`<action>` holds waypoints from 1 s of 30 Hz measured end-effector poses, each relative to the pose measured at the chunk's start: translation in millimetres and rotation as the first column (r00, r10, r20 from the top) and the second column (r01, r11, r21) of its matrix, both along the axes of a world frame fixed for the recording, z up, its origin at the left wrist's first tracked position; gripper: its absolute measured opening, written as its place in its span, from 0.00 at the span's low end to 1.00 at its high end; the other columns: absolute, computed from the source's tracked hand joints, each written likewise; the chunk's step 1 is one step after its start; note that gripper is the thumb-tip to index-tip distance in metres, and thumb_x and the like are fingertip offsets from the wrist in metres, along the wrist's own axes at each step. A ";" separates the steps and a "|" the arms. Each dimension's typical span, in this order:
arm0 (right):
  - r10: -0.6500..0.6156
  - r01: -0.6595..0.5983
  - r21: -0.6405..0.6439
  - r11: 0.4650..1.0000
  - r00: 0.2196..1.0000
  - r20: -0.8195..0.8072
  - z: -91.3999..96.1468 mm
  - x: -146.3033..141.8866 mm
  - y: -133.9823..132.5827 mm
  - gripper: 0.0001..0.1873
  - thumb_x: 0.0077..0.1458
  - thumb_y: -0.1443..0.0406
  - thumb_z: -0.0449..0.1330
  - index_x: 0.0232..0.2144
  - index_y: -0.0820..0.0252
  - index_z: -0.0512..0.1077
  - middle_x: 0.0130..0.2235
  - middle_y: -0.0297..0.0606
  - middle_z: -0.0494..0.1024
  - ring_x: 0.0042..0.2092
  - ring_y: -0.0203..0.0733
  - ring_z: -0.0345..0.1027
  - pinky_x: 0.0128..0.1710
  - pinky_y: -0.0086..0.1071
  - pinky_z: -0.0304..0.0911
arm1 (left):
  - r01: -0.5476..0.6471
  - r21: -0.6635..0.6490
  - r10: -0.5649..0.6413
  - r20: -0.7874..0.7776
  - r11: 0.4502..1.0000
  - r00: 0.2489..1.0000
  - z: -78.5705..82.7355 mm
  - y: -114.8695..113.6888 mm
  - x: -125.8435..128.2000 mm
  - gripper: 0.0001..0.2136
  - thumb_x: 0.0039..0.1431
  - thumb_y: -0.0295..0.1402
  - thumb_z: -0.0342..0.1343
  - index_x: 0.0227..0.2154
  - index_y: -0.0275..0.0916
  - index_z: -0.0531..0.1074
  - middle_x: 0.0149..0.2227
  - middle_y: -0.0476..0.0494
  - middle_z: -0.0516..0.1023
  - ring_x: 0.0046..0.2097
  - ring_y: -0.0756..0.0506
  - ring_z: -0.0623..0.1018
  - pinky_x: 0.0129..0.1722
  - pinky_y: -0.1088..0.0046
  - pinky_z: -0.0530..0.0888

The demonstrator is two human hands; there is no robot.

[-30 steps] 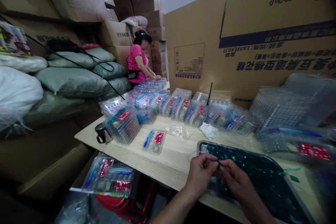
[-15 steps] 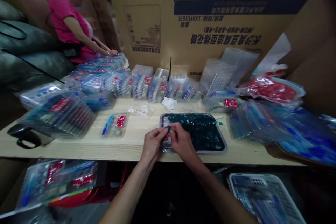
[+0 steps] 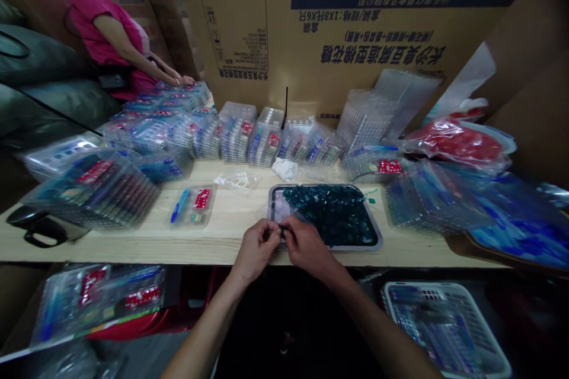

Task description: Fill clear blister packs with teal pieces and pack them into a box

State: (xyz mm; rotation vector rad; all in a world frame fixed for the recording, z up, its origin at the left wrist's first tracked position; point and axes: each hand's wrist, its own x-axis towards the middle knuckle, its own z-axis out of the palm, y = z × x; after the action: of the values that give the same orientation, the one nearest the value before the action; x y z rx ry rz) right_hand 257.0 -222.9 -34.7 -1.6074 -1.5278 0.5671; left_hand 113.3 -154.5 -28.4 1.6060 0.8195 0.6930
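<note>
The large cardboard carton reads, upside down, "长沙臭豆腐造型棉花糖" and, above that, "1X8托X6只".

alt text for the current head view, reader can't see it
The left hand and right hand pinch a small dark piece at the near-left edge of a tray of dark teal pieces on a table. Clear plastic packs line the back, before a large cardboard panel; a co-worker in pink stands at left.

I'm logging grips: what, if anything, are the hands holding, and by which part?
The left hand and right hand pinch a small dark piece; which part cannot be told.
</note>
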 end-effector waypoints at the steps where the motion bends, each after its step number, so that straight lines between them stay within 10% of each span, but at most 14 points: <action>1: -0.010 0.011 -0.009 1.000 0.998 0.064 -1.5 -1.7 -2.8 0.09 0.58 0.71 0.49 0.38 0.59 0.68 0.33 0.38 0.76 0.34 0.41 0.70 0.36 0.33 0.59 | -0.015 0.018 0.016 -0.027 1.000 0.999 -0.1 -5.0 -1.7 0.11 0.57 0.40 0.57 0.29 0.37 0.71 0.27 0.50 0.70 0.29 0.50 0.67 0.31 0.75 0.64; 5: -0.121 0.137 -0.091 0.986 0.979 0.164 -9.5 -7.8 -7.8 0.07 0.54 0.73 0.52 0.34 0.59 0.66 0.32 0.38 0.75 0.34 0.43 0.69 0.36 0.33 0.56 | -0.059 0.095 0.063 -0.043 0.994 0.997 0.2 -21.6 -3.3 0.07 0.54 0.34 0.57 0.25 0.38 0.70 0.32 0.47 0.74 0.35 0.49 0.71 0.36 0.75 0.67; 9: -0.111 0.120 -0.045 0.992 0.979 0.168 -8.4 -12.3 -5.7 0.06 0.57 0.72 0.51 0.34 0.59 0.66 0.32 0.38 0.74 0.34 0.43 0.68 0.36 0.33 0.57 | -0.077 -0.171 0.096 0.106 0.982 0.990 0.1 -22.9 -1.7 0.10 0.53 0.39 0.63 0.28 0.37 0.71 0.30 0.49 0.74 0.32 0.51 0.73 0.34 0.77 0.68; 14: 0.045 -0.048 0.008 0.999 0.972 0.231 6.8 -4.1 0.4 0.13 0.59 0.72 0.51 0.45 0.61 0.70 0.43 0.42 0.74 0.43 0.43 0.67 0.45 0.33 0.61 | -0.117 -0.449 0.242 0.233 0.886 0.942 -0.3 -3.7 -16.9 0.23 0.46 0.36 0.72 0.45 0.37 0.73 0.30 0.49 0.79 0.30 0.51 0.78 0.35 0.78 0.75; 19: -0.154 0.276 -0.133 0.952 0.808 0.569 4.6 14.7 12.8 0.20 0.63 0.65 0.54 0.55 0.68 0.67 0.50 0.54 0.70 0.51 0.55 0.62 0.50 0.44 0.58 | -0.262 -0.634 0.485 0.206 0.727 0.850 0.4 29.5 -50.5 0.16 0.46 0.22 0.70 0.40 0.31 0.79 0.35 0.42 0.82 0.31 0.51 0.81 0.34 0.82 0.78; 24: -0.057 0.282 -0.195 0.939 0.690 0.722 -5.5 10.9 26.1 0.27 0.62 0.61 0.56 0.60 0.69 0.63 0.50 0.56 0.70 0.50 0.59 0.62 0.47 0.47 0.55 | -0.265 -0.777 0.614 0.191 0.571 0.766 -1.0 46.0 -63.3 0.06 0.58 0.17 0.58 0.35 0.29 0.78 0.31 0.40 0.82 0.29 0.50 0.81 0.28 0.83 0.79; 30: -0.133 0.355 -0.137 0.925 0.639 0.758 7.4 11.8 28.7 0.28 0.63 0.63 0.54 0.64 0.63 0.60 0.48 0.52 0.73 0.48 0.58 0.65 0.47 0.46 0.54 | -0.239 -0.811 0.665 0.228 0.534 0.712 -4.1 47.4 -71.0 0.08 0.57 0.15 0.57 0.36 0.29 0.76 0.29 0.41 0.81 0.26 0.49 0.81 0.27 0.81 0.80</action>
State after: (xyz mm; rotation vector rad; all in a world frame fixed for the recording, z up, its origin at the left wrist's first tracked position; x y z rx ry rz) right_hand 268.9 -194.1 -27.3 -2.4178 -1.7827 -0.0850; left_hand 42.4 -107.2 -32.6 0.3703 0.9640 0.9635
